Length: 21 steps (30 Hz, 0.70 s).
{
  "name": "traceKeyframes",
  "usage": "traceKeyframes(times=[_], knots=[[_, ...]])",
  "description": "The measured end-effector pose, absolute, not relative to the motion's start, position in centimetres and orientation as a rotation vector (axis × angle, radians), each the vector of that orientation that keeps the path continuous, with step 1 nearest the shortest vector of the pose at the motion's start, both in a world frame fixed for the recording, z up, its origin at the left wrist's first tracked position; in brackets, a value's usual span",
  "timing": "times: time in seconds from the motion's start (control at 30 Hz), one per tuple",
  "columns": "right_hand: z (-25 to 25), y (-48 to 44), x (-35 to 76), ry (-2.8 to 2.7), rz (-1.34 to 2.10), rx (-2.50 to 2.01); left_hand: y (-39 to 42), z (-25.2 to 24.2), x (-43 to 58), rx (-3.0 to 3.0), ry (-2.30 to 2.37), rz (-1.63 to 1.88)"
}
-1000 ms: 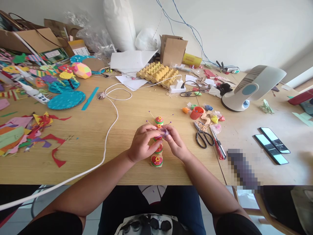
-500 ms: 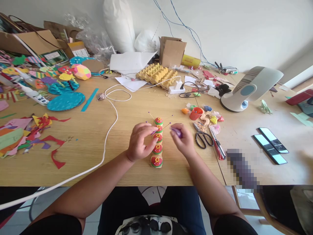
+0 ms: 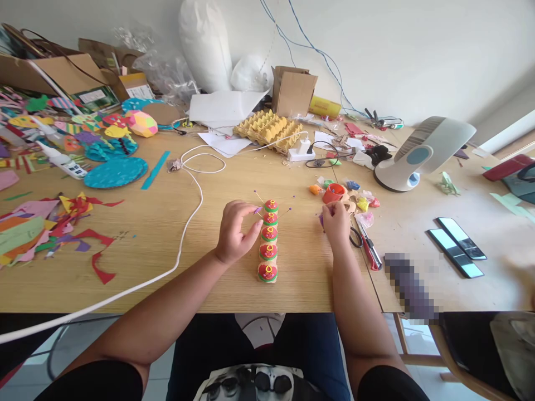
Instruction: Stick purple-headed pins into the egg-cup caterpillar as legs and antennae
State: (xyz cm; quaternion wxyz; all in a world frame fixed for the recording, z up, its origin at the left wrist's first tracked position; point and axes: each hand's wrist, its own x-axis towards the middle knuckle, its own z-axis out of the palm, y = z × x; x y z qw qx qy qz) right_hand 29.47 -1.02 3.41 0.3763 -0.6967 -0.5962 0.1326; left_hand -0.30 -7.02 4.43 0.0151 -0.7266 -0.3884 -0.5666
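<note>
A caterpillar-like row of egg-carton cups (image 3: 268, 252) stands on the table, its red and green clay tops decorated in yellow. Thin sticks with small purple balls (image 3: 290, 209) stick out beside its far end. At the row's left side, my left hand (image 3: 237, 231) has a small purple piece of clay (image 3: 257, 210) at its fingertips, thumb and forefinger curved toward each other. My right hand (image 3: 336, 224) is to the right of the row, fingers closed on a purple lump of clay (image 3: 321, 220), mostly hidden. Beneath that hand, the scissors (image 3: 356, 237) are partly covered.
An orange-red cup (image 3: 333, 192) and small coloured clay packets (image 3: 363, 204) lie beyond my right hand. A red utility knife (image 3: 371, 250) is beside the scissors. A white cable (image 3: 180, 245) crosses the left side. A white fan (image 3: 413, 159) stands at right, paper scraps (image 3: 29, 228) at left.
My right hand has moved right with the purple lump, away from the row and over the scissors. My left hand has shifted slightly left and up, uncovering the cups.
</note>
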Motion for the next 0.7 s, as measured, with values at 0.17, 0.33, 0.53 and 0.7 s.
traceKeyframes(times=[0.17, 0.33, 0.53, 0.7], knots=[[3.3, -1.2, 29.1, -1.536, 0.073, -2.036, -6.2, 4.0, -1.0, -2.116, -1.405, -1.936], [4.5, -1.6, 29.2, -1.300, -0.028, -1.840, -4.8, 2.8, -1.8, -1.937, -1.639, -2.154], [7.6, 0.0, 32.2, -1.172, 0.033, -1.723, -3.8, 2.0, -2.2, -1.886, -1.731, -2.287], [9.6, 3.7, 35.3, -1.639, -0.009, -1.946, -3.5, 1.7, -2.3, -1.863, -1.713, -2.411]])
